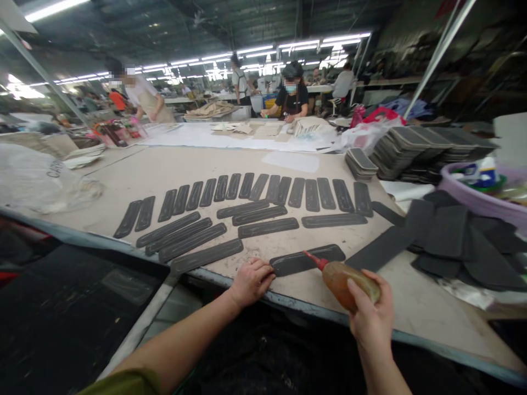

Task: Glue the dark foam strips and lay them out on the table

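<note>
My right hand [373, 310] is wrapped round a squeeze bottle [346, 282] of amber liquid, tilted with its red nozzle pointing up and left. The nozzle tip lies over a dark rectangular strip [290, 262] with rounded corners, and a shiny line of what looks like glue shows on it. My left hand [250, 281] grips the left end of this strip with bent fingers at the table edge. Beyond it, several similar strips [268, 227] with shiny lines lie flat, with a curved row of shorter-looking ones [220, 188] behind them.
A loose pile of plain dark pieces [444, 227] lies at the right, beside a purple basin [457, 189]. Stacks of dark pads [401, 148] stand behind. A white plastic bag [37, 178] rests at the left. Other people work at the far side of the table [185, 159].
</note>
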The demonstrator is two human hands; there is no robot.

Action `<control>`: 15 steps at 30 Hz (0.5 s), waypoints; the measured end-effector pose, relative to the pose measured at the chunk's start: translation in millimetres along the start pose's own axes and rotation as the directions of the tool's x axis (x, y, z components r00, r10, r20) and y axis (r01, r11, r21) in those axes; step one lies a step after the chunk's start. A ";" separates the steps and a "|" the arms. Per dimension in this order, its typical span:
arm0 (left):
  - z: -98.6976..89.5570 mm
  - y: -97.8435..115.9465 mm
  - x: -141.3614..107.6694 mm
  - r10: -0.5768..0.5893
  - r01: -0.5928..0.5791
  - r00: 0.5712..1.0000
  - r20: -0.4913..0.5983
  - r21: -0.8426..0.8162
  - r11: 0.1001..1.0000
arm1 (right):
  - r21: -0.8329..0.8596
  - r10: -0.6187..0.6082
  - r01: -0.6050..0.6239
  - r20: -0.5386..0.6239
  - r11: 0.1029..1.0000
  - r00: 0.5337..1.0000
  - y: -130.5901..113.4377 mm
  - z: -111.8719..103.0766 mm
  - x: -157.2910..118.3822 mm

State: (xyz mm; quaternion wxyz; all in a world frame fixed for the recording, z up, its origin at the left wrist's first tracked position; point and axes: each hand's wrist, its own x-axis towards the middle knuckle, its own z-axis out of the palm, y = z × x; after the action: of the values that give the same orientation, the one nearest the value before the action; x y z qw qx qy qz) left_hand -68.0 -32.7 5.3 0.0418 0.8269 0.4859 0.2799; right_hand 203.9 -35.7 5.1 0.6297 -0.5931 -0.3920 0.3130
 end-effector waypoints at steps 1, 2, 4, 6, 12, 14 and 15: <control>0.0 0.1 0.1 0.002 -0.002 1.000 0.000 0.002 1.000 | 0.006 0.021 -0.021 0.038 1.000 0.999 -1.6 5.9 -7.1; 0.0 0.1 0.3 0.007 -0.007 1.000 0.001 0.005 1.000 | 0.006 0.035 -0.035 0.080 0.999 0.996 -4.1 12.0 -13.7; -0.2 0.5 0.7 0.019 -0.019 1.000 -0.001 0.015 1.000 | -0.022 0.037 -0.034 0.160 0.999 0.986 -10.7 23.5 -24.0; -0.4 0.7 0.9 0.028 -0.028 1.000 -0.006 0.021 0.999 | -0.063 0.033 -0.020 0.214 0.998 0.976 -16.7 31.9 -29.4; 0.1 0.0 0.4 0.038 -0.038 0.999 -0.014 0.016 0.999 | -0.107 0.057 -0.030 0.262 0.994 0.963 -21.5 33.9 -32.8; 0.5 -0.1 0.3 0.032 -0.032 0.999 -0.018 0.015 0.999 | -0.122 0.073 -0.042 0.265 0.992 0.962 -23.2 30.0 -35.4; 0.6 -0.1 0.3 0.029 -0.029 0.999 -0.019 0.015 0.999 | -0.128 0.082 -0.050 0.264 0.991 0.961 -24.5 27.8 -36.9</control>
State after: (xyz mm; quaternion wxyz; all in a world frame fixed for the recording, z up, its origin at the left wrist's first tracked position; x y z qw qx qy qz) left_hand -67.7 -32.3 4.9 0.0270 0.8316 0.4761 0.2847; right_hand 159.7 -55.9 24.6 0.5234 -0.5947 -0.4717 0.3871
